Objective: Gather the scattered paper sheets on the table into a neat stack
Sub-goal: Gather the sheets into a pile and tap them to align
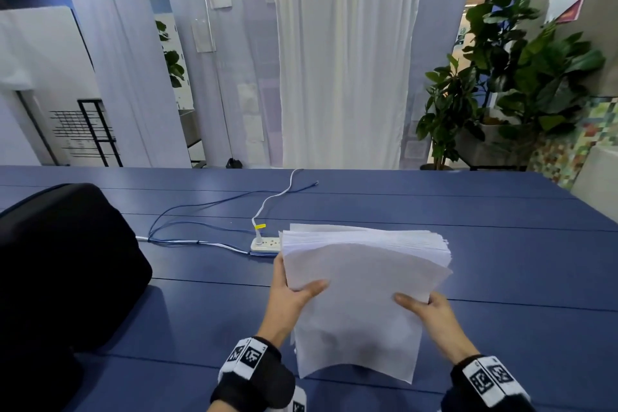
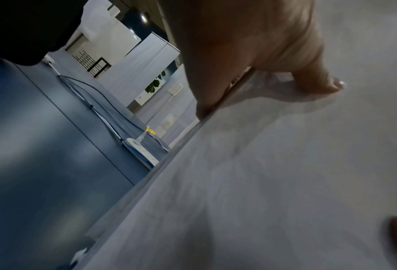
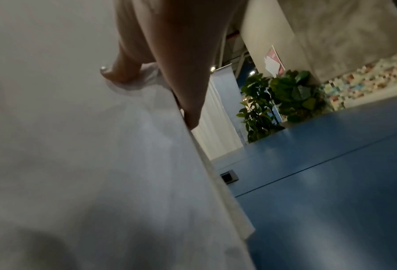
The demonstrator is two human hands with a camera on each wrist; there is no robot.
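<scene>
A thick stack of white paper sheets (image 1: pixel 361 298) stands tilted on its lower edge on the blue table (image 1: pixel 518 278), its top leaning away from me with the upper edges fanned. My left hand (image 1: pixel 294 291) grips the stack's left side, thumb on the front sheet and fingers behind. My right hand (image 1: pixel 421 306) grips the right side the same way. In the left wrist view the paper sheets (image 2: pixel 285 164) fill the right half under my left hand (image 2: pixel 250 73). In the right wrist view the paper sheets (image 3: pixel 88 155) fill the left half beside my right hand (image 3: pixel 169 73).
A white power strip (image 1: pixel 266 244) with blue and white cables (image 1: pixel 187 234) lies just behind the stack's left corner. A large black bag (image 1: pixel 63 264) sits at the table's left. Potted plants (image 1: pixel 508 84) and white curtains (image 1: pixel 341 53) stand beyond the far edge.
</scene>
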